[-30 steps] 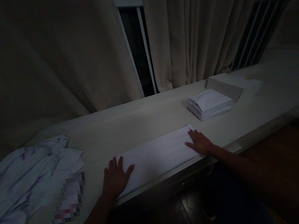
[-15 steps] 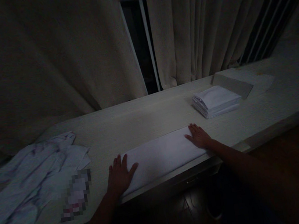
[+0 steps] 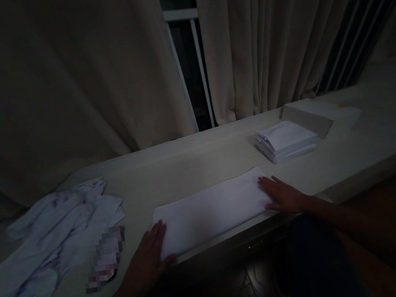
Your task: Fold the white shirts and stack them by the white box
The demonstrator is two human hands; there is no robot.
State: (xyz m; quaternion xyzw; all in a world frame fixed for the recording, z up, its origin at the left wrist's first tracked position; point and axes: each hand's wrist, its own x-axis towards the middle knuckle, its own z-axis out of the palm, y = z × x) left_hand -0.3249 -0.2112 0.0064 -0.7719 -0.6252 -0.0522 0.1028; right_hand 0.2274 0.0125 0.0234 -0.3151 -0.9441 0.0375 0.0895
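A white cloth point(image 3: 210, 210), folded into a long flat strip, lies along the front edge of the pale table point(image 3: 186, 170). My left hand point(image 3: 151, 251) rests at the strip's left end, fingers stretched out and touching its edge. At the right end, my right hand point(image 3: 281, 193) lies with fingers extended over the cloth's short edge. Neither hand grips anything. Beyond my right hand sits a stack of folded white cloths point(image 3: 286, 141).
Crumpled white cloths point(image 3: 55, 232) are heaped on the left of the table. Beside them is a blurred-out object point(image 3: 106, 257). A pale, box-like item point(image 3: 313, 117) stands behind the folded stack. Long curtains point(image 3: 256, 37) hang along the back. A small drawer handle point(image 3: 256, 245) shows below the tabletop.
Both hands have moved from the top of the strip toward its front corners, nearer to me. The left end of the cloth is more exposed. The view has tilted up slightly.
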